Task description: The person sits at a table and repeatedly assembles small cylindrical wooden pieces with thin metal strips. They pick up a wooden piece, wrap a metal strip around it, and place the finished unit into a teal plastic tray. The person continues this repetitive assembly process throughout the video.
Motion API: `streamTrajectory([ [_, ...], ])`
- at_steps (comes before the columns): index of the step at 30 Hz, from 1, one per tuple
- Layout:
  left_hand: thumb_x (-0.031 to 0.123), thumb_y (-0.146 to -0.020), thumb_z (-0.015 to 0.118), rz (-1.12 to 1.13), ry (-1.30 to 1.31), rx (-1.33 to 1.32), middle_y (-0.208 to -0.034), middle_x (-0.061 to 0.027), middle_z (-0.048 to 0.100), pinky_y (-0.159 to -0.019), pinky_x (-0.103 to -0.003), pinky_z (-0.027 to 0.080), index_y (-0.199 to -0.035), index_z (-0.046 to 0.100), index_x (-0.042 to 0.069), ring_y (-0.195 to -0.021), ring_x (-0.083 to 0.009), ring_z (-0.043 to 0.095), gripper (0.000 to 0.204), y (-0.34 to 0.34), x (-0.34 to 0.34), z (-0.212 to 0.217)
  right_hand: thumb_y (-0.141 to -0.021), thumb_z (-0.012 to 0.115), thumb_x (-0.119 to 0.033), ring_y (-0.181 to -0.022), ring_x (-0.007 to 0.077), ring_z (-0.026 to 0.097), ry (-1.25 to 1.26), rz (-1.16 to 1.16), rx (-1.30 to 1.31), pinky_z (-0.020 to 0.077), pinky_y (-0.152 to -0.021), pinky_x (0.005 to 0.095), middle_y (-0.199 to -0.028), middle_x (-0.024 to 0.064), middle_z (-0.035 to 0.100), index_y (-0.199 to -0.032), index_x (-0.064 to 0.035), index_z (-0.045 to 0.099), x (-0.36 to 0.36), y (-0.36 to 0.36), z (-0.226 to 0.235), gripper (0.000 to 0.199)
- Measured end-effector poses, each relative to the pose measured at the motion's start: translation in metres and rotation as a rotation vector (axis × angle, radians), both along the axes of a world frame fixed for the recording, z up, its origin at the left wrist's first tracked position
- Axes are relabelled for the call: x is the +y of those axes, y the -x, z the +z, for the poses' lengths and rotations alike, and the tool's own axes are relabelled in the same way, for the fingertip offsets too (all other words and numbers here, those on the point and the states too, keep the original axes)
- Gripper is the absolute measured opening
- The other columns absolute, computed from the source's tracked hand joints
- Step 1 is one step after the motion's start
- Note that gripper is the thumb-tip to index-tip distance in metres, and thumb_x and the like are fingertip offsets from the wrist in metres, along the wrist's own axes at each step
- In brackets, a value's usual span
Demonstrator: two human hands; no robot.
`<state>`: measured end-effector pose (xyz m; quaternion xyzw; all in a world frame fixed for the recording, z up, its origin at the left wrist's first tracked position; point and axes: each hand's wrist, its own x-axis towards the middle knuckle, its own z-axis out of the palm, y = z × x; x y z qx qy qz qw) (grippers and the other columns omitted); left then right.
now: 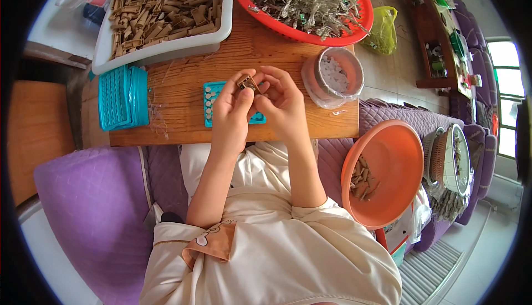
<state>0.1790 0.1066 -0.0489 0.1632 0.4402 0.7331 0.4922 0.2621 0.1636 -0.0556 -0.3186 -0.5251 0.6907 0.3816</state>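
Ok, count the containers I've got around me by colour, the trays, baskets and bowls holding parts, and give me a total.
White tray of brown pieces: 1
Red basket of clear packets: 1
Orange bowl with a few brown pieces: 1
Clear round tub of white bits: 1
Total: 4
Both hands, left hand and right hand, hold a small brown piece.

A low wooden table (183, 130) fills the middle, over a quilted purple sofa seat (100, 205). Right of the table lies pale tiled floor (396, 75), then a dark wooden side table (429, 33); beyond it, bright daylit windows (507, 83).
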Motion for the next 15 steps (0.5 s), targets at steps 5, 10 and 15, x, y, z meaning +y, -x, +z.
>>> streamTrajectory([
  [5,0.002,-0.088,0.04,-0.009,0.087,0.24,-0.098,-0.0071,0.054,-0.078,-0.023,0.043,-0.113,0.047,-0.002,-0.089,-0.0096,0.051,0.026,-0.003,-0.001,-0.006,-0.075,0.057,0.006,-0.075,0.007,0.053,-0.061,0.036,-0.206,0.0459,-0.065,0.0198,-0.088,0.0044,0.054,-0.11,0.0018,0.046,0.001,0.004,-0.003,0.037],
  [10,0.004,-0.089,0.04,-0.112,0.175,0.275,-0.096,-0.0072,0.056,-0.074,-0.022,0.046,-0.112,0.047,-0.001,-0.084,-0.0096,0.053,0.024,0.008,-0.009,-0.007,-0.077,0.056,0.001,-0.072,0.0069,0.053,-0.125,0.202,-0.356,0.0448,-0.06,0.0207,-0.083,0.0026,0.055,-0.107,0.0019,0.049,0.003,0.002,-0.002,0.031],
  [15,0.014,-0.09,0.044,-0.174,0.209,0.189,-0.101,-0.0134,0.057,-0.072,-0.026,0.052,-0.118,0.043,0.004,-0.087,-0.0182,0.06,0.03,0.061,-0.037,0.006,-0.077,0.057,-0.006,-0.065,0.0129,0.058,-0.054,0.226,-0.209,0.0467,-0.06,0.0255,-0.075,0.0089,0.061,-0.1,0.0011,0.054,0.017,-0.007,-0.024,0.024],
])
